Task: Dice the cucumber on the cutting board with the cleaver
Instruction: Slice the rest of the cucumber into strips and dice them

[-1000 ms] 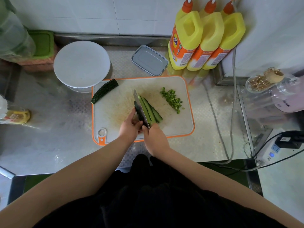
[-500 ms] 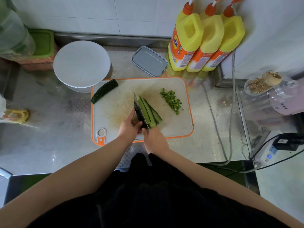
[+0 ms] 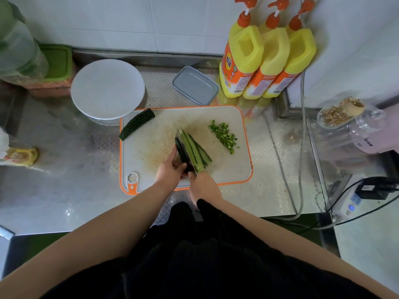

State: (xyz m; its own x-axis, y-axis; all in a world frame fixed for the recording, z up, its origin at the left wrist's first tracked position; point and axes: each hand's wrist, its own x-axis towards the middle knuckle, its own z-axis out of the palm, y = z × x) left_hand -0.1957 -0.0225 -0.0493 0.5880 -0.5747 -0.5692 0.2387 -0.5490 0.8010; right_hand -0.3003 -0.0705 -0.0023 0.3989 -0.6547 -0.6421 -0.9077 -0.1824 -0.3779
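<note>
Slicing lengthwise through the green cucumber strips [image 3: 195,151] at the frame's centre, the steel cleaver [image 3: 185,152] stands on edge in the white orange-rimmed plastic cutting board [image 3: 226,169]. The right hand [image 3: 204,186] wraps its grip round the handle; the left hand [image 3: 170,169] steadies the dark piece left of the blade with fingertips, holding nothing. Against the earlier frames little has shifted: blade and strips sit alike, so the cut is likely slow. The pile of small green cucumber dice [image 3: 224,135] lies right; a dark cucumber half [image 3: 137,124] waits upper left.
</note>
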